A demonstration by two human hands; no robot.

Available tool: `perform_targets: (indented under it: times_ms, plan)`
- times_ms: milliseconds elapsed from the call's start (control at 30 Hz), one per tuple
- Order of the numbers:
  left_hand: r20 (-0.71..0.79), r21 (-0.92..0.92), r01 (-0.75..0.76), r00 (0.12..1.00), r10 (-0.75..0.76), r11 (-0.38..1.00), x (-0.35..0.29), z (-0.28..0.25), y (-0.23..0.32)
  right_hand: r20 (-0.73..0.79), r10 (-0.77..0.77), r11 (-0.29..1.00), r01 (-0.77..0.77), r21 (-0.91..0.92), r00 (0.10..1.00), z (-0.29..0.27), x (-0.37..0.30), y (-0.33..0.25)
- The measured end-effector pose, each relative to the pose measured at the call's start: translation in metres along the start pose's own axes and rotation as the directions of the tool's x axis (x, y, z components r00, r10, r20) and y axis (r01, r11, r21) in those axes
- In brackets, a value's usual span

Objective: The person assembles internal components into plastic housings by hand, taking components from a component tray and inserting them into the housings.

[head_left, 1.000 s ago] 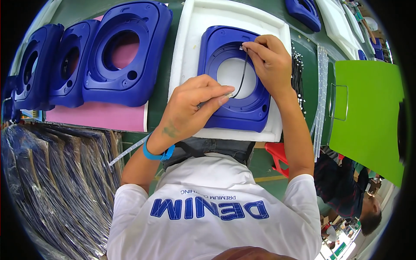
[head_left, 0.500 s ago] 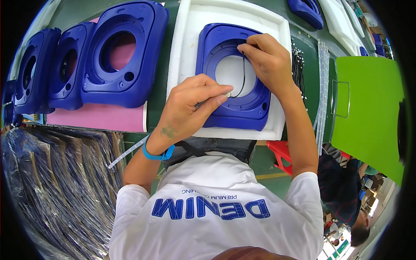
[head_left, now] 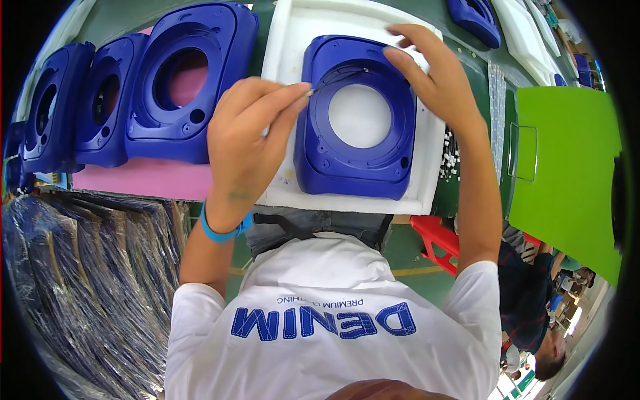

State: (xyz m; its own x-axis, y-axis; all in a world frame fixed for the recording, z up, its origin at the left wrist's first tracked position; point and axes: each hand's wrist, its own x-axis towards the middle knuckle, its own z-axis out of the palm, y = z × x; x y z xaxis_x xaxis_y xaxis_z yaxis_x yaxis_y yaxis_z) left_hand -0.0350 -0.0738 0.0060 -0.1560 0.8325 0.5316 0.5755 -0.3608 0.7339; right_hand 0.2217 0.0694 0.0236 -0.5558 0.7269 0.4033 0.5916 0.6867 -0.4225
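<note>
Left hand (head_left: 250,117): thumb and forefinger pinched together on pale cable end, just beyond left edge of housing; other fingers curled in behind.
Right hand (head_left: 433,73): fingers and thumb spread apart, nothing gripped; above far right corner of housing.
Cable (head_left: 340,71): thin, black; leading right from left fingertips, across far left part of housing, to far side of central hole. Slightly bowed. Fixing at right end too small to tell.
Housing (head_left: 320,160): blue, squarish, with round central hole; lying in tray, between both hands. Small dark hole in near right corner.
Tray (head_left: 283,180): white, raised rim, on bench; floor visible through central hole.
Bench (head_left: 427,10): green; tray, sheet and loose parts on top.
Left side of bench: three blue housings (head_left: 230,80) in a row, nearest to tray the largest in view; pink sheet (head_left: 150,180) beneath.
Right of tray: spare cables (head_left: 451,160) with white ends, partly hidden by right forearm; then pale strips (head_left: 497,97), lengthwise.
Farther right: bright green board (head_left: 563,147) with wire handle (head_left: 525,153).
Far right: another blue housing (head_left: 477,21), beside white foam (head_left: 527,40).
Near left: plastic-wrapped stack (head_left: 87,280).
Near right: red stool (head_left: 437,240); beyond, co-worker (head_left: 523,287) in dark top.
Left wrist: blue band (head_left: 223,230).
</note>
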Motion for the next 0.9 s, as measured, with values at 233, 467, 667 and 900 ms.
perform_targets:
  times_ms: [233, 467, 667, 900]
  plan:
    - [0.325, 0.277, -0.387, 0.899, 0.294, 0.879, 0.051, 0.019, -0.003, 0.658, 0.333, 0.865, -0.497, 0.071, 0.675, 0.03, 0.075, 0.016]
    - [0.281, 0.209, -0.335, 0.92, 0.272, 0.919, 0.047, 0.037, -0.005, 0.189, 0.447, 0.61, -0.453, 0.65, 0.874, 0.053, 0.067, 0.069]
    - [0.486, 0.309, -0.527, 0.803, 0.345, 0.792, 0.051, 0.042, -0.011, -0.388, 0.271, 0.962, -0.26, 0.081, 0.881, 0.023, 0.007, 0.033]
    - [0.693, 0.386, -0.582, 0.695, 0.192, 0.716, 0.069, 0.047, -0.009, -0.102, -0.212, 0.944, 0.23, 0.234, 0.972, 0.028, -0.09, -0.11]
